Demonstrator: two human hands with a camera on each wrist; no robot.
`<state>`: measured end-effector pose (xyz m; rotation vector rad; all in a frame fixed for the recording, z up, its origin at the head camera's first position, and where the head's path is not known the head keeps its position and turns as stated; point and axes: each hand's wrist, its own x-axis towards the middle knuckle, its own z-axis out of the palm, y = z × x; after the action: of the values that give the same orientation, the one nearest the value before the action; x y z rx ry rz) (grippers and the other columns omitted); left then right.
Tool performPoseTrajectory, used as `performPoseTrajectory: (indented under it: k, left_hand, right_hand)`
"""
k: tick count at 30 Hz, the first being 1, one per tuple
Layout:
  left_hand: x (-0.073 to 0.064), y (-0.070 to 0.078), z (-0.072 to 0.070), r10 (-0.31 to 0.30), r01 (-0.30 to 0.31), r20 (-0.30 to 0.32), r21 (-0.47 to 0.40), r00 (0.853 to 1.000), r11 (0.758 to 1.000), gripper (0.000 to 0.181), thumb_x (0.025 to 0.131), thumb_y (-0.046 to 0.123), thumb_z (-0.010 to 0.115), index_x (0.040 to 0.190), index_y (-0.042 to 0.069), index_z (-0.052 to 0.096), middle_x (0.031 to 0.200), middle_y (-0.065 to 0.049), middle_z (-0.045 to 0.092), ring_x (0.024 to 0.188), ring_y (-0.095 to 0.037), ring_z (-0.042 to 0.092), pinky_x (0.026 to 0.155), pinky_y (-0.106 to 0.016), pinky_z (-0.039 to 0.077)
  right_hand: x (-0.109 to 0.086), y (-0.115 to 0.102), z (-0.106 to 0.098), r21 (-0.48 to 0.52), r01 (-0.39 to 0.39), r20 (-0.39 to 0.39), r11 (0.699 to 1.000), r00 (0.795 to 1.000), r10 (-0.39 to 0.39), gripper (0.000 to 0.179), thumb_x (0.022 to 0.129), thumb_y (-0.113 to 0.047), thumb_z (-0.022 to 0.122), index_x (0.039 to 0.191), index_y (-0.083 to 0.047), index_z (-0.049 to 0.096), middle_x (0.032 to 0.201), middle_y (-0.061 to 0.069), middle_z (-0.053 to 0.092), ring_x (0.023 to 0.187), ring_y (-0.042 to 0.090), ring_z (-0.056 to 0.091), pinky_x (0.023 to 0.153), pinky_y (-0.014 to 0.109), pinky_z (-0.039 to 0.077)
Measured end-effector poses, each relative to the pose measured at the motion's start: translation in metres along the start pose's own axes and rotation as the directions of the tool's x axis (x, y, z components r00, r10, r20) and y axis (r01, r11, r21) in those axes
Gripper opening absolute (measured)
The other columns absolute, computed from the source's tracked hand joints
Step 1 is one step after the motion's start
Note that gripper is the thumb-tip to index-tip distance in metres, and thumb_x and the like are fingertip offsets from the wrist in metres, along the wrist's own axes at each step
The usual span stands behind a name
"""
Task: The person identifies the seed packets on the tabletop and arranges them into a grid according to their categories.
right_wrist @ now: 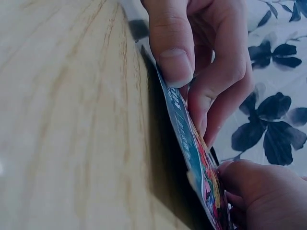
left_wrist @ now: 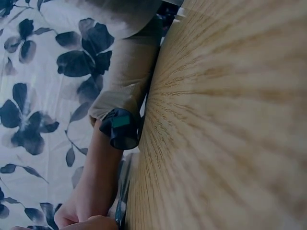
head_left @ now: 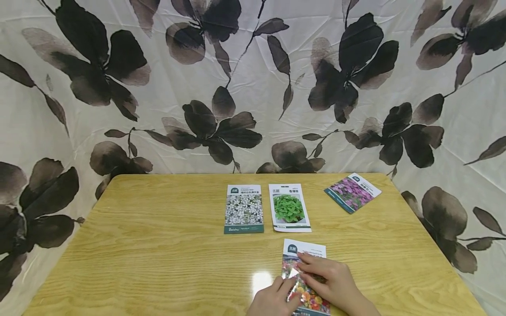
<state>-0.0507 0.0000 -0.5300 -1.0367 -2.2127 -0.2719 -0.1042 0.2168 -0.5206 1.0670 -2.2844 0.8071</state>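
A seed packet [head_left: 312,300] with a colourful flower picture and a teal bottom strip lies near the table's front. My left hand [head_left: 272,298] is at its lower left side, with bent fingers on the printed face. In the right wrist view, the left thumb [right_wrist: 176,67] bears on the teal edge, and a dark shadow lies beneath that edge. My right hand [head_left: 336,281] rests across the packet's right half, its extended fingers touching the printed face. The right arm [left_wrist: 98,175] shows from the side in the left wrist view.
Behind the hands lie a white-flower seed packet [head_left: 243,210] and a green-leaf seed packet [head_left: 290,208], side by side. A pink-flower packet [head_left: 353,193] lies askew at the table's back right. Floral cloth [head_left: 276,79] hangs along the wooden table's [head_left: 158,245] far edge and sides.
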Motion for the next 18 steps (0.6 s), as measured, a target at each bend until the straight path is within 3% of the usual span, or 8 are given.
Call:
performPoseTrajectory:
  k: [3, 8, 11, 14, 18]
  left_hand:
    - [-0.001, -0.001, 0.0, -0.004, 0.004, -0.023, -0.002, 1.0, 1.0, 0.048, 0.109, 0.026, 0.034, 0.087, 0.028, 0.076, 0.106, 0.001, 0.065, 0.078, -0.01, 0.052, 0.051, -0.009, 0.042]
    - [-0.005, -0.004, -0.001, 0.0, 0.0, -0.038, 0.004, 0.999, 1.0, 0.024, 0.099, 0.032, 0.057, 0.087, 0.028, 0.077, 0.106, 0.001, 0.065, 0.078, -0.01, 0.053, 0.051, -0.009, 0.041]
    - [-0.007, -0.006, -0.001, 0.009, -0.008, -0.054, 0.013, 0.999, 1.0, 0.016, 0.095, 0.034, 0.064, 0.087, 0.026, 0.076, 0.105, 0.0, 0.066, 0.078, -0.011, 0.053, 0.052, -0.009, 0.043]
    - [-0.009, -0.008, -0.002, 0.01, -0.009, -0.074, 0.017, 0.997, 1.0, 0.02, 0.097, 0.035, 0.062, 0.086, 0.025, 0.076, 0.103, -0.001, 0.066, 0.078, -0.011, 0.053, 0.053, -0.01, 0.044]
    - [-0.011, -0.01, -0.003, 0.004, -0.002, -0.102, 0.018, 0.995, 1.0, 0.039, 0.106, 0.029, 0.045, 0.083, 0.025, 0.076, 0.101, 0.0, 0.066, 0.075, -0.011, 0.052, 0.051, -0.009, 0.042]
  right_hand:
    - [0.001, 0.0, 0.002, 0.01, 0.001, 0.008, 1.0, 1.0, -0.001, 0.029, 0.081, -0.018, 0.082, 0.109, -0.019, 0.078, 0.118, 0.001, 0.071, 0.101, 0.018, 0.071, 0.081, 0.024, 0.056]
    - [0.004, -0.001, 0.005, 0.037, 0.001, 0.018, 0.999, 1.0, -0.002, 0.028, 0.082, -0.016, 0.081, 0.11, -0.017, 0.078, 0.118, 0.002, 0.071, 0.101, 0.019, 0.07, 0.082, 0.023, 0.056]
    - [0.006, -0.002, 0.008, 0.047, 0.004, 0.024, 0.999, 1.0, -0.005, 0.028, 0.083, -0.016, 0.08, 0.111, -0.017, 0.078, 0.118, 0.002, 0.071, 0.102, 0.019, 0.07, 0.082, 0.024, 0.055]
    - [0.009, -0.002, 0.011, 0.046, 0.012, 0.03, 0.999, 0.999, -0.013, 0.028, 0.083, -0.017, 0.08, 0.111, -0.017, 0.078, 0.119, 0.001, 0.071, 0.102, 0.018, 0.07, 0.082, 0.025, 0.056]
    - [0.013, -0.004, 0.014, 0.051, 0.031, 0.032, 0.998, 0.999, -0.033, 0.028, 0.083, -0.017, 0.08, 0.111, -0.017, 0.078, 0.119, 0.002, 0.071, 0.102, 0.018, 0.07, 0.081, 0.026, 0.056]
